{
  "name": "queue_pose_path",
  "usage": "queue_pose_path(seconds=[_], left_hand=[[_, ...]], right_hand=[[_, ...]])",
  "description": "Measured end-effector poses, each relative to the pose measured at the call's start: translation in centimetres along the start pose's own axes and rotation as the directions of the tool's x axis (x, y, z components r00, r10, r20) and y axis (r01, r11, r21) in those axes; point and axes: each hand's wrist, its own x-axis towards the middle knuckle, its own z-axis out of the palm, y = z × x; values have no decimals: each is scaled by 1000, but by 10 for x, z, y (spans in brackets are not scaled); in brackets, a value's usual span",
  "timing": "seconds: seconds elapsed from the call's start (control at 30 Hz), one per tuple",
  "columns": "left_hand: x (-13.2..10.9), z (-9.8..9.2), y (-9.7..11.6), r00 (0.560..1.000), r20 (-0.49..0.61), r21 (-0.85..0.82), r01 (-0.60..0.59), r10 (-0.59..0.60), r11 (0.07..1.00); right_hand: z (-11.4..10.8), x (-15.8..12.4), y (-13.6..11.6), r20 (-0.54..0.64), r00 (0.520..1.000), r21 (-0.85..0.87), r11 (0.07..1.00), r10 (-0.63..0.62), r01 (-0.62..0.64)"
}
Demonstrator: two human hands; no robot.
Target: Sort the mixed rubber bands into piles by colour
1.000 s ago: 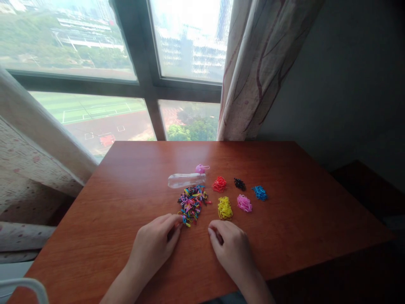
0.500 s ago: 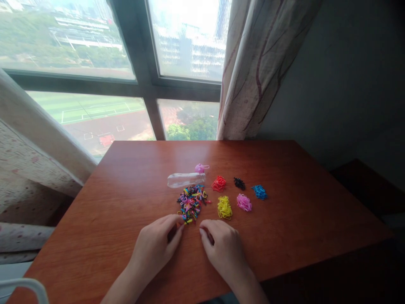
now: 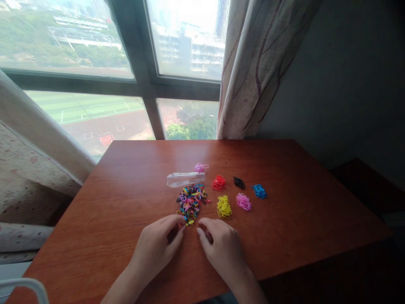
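Note:
A mixed pile of small coloured rubber bands [image 3: 191, 200] lies in the middle of the table. At its near edge, my left hand [image 3: 161, 238] has thumb and forefinger closed on bands, and a yellow one pokes out from the tips. My right hand [image 3: 221, 242] rests just to the right, thumb and forefinger slightly parted with nothing visible between them. Single-colour heaps sit beyond it: yellow bands [image 3: 224, 207], pink bands [image 3: 243, 202], red bands [image 3: 218, 183], black bands [image 3: 239, 182] and blue bands [image 3: 259, 191].
Behind the mixed pile lies a clear plastic bottle [image 3: 183, 180] on its side, with a pink cap with a loop [image 3: 199, 167] by its mouth. The wooden table [image 3: 126, 190] backs onto a window [image 3: 147, 88] with a curtain [image 3: 249, 71] on its right.
My right hand has shifted slightly left towards the pile, and its fingertips have parted a little. A yellow band at my left fingertips has come a little nearer and to the right.

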Motion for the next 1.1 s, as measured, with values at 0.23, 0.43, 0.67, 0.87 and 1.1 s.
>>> queue_pose_path(seconds=[0.23, 0.43, 0.67, 0.87, 1.1], left_hand=[[-1, 0, -2, 998, 1, -84, -61, 61, 995], [0, 0, 0, 995, -16, -102, -100, 99, 990], [0, 0, 1, 988, -63, -122, -150, 143, 981], [1, 1, 2, 983, -55, -118, -183, 177, 976], [0, 1, 2, 987, -34, -116, -158, 156, 981]], right_hand=[[7, 5, -11, 13, 999, 120, 992, 43, -44], [4, 7, -9, 20, 995, 265, 959, 100, -101], [-2, 9, -12, 97, 991, 310, 944, 92, -118], [-4, 8, -10, 115, 992, 377, 922, 50, -90], [3, 7, -8, 33, 999, 284, 959, -16, 6]])
